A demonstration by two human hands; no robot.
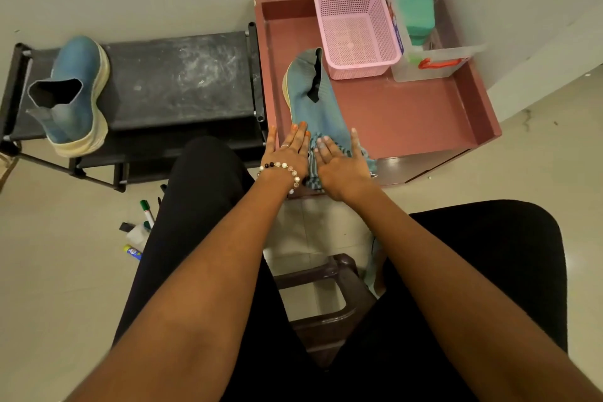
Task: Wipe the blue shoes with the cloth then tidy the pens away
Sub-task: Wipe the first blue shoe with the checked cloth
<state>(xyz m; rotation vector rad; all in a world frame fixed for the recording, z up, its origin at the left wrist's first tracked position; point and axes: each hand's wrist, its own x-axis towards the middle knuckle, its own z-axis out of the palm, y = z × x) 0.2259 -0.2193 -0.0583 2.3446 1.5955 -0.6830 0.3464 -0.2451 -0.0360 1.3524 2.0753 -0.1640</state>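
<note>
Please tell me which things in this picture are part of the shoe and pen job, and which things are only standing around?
Part of the job:
- blue shoe on the red tray
- blue shoe on the black rack
- cloth under the right hand
- left hand on the shoe
- pens on the floor

Only standing around:
- pink basket
- clear box
- green block
- brown stool

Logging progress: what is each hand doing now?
Left hand: open, flat on the blue shoe.
Right hand: open, pressing the cloth.
</note>
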